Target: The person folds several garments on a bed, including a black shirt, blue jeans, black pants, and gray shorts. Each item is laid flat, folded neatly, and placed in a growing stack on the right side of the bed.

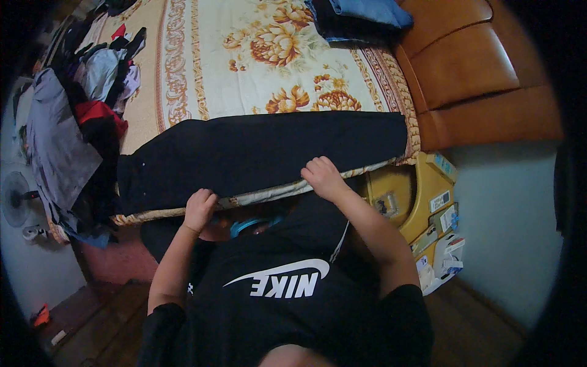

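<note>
A pair of black trousers (257, 147) lies lengthwise along the near edge of a bed, looking folded into one long strip. Its wider end, with a few small light dots, is at the left; the narrower, straight-cut end reaches to the right. My left hand (200, 208) grips the trousers' near edge left of the middle, fingers curled over it. Farther right, my right hand (324, 176) has its fingers bent on the same edge, pinching the cloth. My thumbs are mostly hidden. Below the trousers shows the patterned rim of the bedspread (270, 195).
Folded blue jeans (371, 13) lie on dark garments at the far right of the floral bed. Loose clothes (98, 73) heap along the left side. A brown padded headboard (463, 69) stands right, above a yellow cabinet (408, 202) with boxes. A fan (17, 198) is far left.
</note>
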Tool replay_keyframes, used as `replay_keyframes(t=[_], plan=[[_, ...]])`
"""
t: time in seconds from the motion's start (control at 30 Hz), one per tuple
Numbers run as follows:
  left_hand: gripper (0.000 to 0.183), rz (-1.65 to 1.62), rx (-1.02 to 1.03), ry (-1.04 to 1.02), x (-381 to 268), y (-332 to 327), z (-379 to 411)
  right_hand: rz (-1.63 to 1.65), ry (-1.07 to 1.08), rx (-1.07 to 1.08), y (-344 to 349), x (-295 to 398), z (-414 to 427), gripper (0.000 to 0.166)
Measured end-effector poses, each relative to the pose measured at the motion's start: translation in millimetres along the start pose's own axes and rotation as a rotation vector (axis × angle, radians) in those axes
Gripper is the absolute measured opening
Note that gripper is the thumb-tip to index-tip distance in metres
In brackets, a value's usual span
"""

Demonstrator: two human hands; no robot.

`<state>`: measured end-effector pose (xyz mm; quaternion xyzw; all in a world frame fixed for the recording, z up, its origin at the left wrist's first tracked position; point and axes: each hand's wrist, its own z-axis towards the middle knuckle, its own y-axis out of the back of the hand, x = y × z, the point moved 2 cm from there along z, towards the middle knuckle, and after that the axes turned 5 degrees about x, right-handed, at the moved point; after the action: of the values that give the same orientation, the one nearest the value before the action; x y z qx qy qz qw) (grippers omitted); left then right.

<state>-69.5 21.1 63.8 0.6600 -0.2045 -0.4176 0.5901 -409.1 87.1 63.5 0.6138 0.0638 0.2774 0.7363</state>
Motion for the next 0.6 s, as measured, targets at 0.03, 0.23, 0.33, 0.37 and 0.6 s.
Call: replay_keyframes(t=[0.03, 0.23, 0.33, 0.37, 0.6], plan=[[0.017, -0.006, 0.000, -0.003, 1.9, -1.9, -0.7, 0.019, -0.021, 0.017, -1.6, -1.7, -1.1, 0.007], [0.024, 0.006, -0.039, 0.198, 15.7, 4.8, 2.0, 0.106, -0.476, 0.119, -2.1, -12.4, 11.3, 0.016], [0.047, 0.118, -0.059, 0.423, 50.1, 21.3, 13.7, 0.020, -0.712, -0.044, 2.3, -28.2, 12.3, 0.036], [0.048, 0.178, 0.002, 0.502, 67.0, 24.5, 16.5, -0.047, -0.780, -0.049, -1.7, -35.7, 12.6, 0.048], [0.049, 0.204, 0.028, 0.853, 149.2, 33.7, 40.6, -0.124, -0.901, 0.163, -14.9, -81.2, 32.0, 0.062]])
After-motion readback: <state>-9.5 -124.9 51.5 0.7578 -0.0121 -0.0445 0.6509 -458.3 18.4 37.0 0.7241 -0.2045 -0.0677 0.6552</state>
